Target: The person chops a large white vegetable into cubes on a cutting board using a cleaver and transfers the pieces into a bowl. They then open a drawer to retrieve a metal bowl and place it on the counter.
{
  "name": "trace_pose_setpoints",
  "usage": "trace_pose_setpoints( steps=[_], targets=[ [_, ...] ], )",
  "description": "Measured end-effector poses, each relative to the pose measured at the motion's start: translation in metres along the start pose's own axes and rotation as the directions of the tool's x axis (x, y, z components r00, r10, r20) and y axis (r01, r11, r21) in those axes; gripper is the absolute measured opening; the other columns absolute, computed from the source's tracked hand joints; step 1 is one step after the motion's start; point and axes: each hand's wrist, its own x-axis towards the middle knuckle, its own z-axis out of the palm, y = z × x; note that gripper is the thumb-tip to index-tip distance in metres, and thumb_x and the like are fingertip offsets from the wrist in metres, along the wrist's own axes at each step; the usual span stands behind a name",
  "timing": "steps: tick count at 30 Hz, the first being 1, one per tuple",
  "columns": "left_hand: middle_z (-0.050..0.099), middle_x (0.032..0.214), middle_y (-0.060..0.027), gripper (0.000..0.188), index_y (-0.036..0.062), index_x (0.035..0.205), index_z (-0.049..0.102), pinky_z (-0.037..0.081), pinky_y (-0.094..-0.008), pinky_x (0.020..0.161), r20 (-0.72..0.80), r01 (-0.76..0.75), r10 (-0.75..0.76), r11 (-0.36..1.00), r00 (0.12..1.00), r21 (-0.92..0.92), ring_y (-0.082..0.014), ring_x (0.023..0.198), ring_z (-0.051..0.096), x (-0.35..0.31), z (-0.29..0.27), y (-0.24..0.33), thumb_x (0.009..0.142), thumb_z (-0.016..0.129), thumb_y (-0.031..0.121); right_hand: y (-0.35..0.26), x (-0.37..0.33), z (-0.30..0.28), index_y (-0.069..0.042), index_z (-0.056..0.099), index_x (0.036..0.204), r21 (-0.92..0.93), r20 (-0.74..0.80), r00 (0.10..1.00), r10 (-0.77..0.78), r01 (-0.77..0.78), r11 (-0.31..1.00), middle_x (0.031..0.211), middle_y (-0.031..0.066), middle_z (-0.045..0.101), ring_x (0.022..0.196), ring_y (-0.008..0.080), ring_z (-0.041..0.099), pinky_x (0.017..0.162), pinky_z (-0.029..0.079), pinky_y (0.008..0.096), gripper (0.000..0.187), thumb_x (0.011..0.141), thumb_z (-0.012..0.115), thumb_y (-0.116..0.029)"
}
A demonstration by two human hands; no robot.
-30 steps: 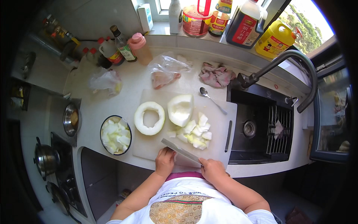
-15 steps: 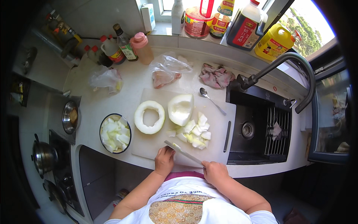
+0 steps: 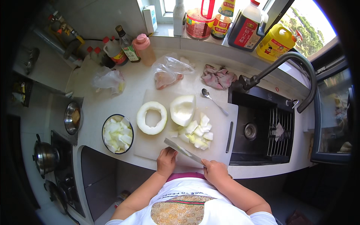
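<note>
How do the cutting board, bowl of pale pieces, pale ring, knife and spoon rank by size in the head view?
1. Cutting board
2. Bowl of pale pieces and pale ring: too alike to rank surely
3. Knife, partly covered by the right hand
4. Spoon

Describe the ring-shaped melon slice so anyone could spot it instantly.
Find the white rectangular cutting board beside the black sink. On its left side, near the round dark-rimmed bowl, lies the pale melon ring. Its open centre separates it from the hollowed pale chunk alongside.
</note>
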Motion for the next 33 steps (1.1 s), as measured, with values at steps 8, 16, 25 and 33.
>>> trace_pose_setpoints(
  steps=[8, 16, 25, 33],
  targets=[
    [0.062, 0.092, -0.0120, 0.023, 0.0075, 0.097, 0.064, 0.052, -0.0434, 0.068, 0.045, 0.008, -0.009, 1.000, 0.999, 0.012, -0.0354, 0.083, 0.061, -0.002, -0.002, -0.002, 0.075, 0.066, -0.001, 0.005, -0.015, -0.002, -0.015, 0.066, 0.110, -0.068, -0.002, 1.000, 0.013, -0.013, 0.998, 0.081, 0.0149, 0.068, 0.072, 0.0351, 0.066, 0.067, 0.053, 0.0479, 0.028, 0.083, 0.060, -0.016],
    [0.064, 0.092, -0.0106, 0.018, 0.0080, 0.094, 0.065, 0.051, -0.0417, 0.070, -0.013, 0.000, 0.000, 1.000, 1.000, -0.007, -0.0337, 0.082, 0.061, 0.000, -0.001, 0.002, 0.077, 0.067, 0.001, -0.001, 0.013, -0.002, -0.011, 0.066, 0.103, -0.026, 0.082, 0.997, 0.000, 0.002, 1.000, 0.086, 0.0177, 0.069, 0.078, 0.0365, 0.068, 0.071, 0.054, 0.0480, 0.022, 0.085, 0.055, -0.013],
    [0.064, 0.093, -0.0104, 0.018, 0.0077, 0.094, 0.066, 0.051, -0.0407, 0.071, 0.007, -0.001, 0.001, 1.000, 1.000, 0.003, -0.0327, 0.082, 0.061, 0.002, -0.003, 0.004, 0.077, 0.067, 0.002, 0.000, 0.034, 0.019, -0.012, 0.065, 0.105, 0.001, 0.017, 1.000, -0.024, 0.024, 1.000, 0.085, 0.0175, 0.068, 0.077, 0.0378, 0.067, 0.070, 0.053, 0.0482, 0.022, 0.085, 0.055, -0.015],
    [0.062, 0.087, -0.0150, 0.022, 0.0040, 0.095, 0.065, 0.050, -0.0434, 0.067, 0.012, 0.025, -0.025, 1.000, 1.000, -0.016, -0.0370, 0.078, 0.060, -0.004, -0.002, 0.000, 0.074, 0.065, -0.004, 0.006, -0.013, -0.005, -0.012, 0.063, 0.107, -0.033, 0.004, 0.999, -0.040, 0.040, 0.999, 0.082, 0.0168, 0.067, 0.072, 0.0374, 0.066, 0.067, 0.053, 0.0483, 0.022, 0.085, 0.058, -0.015]
  ],
)
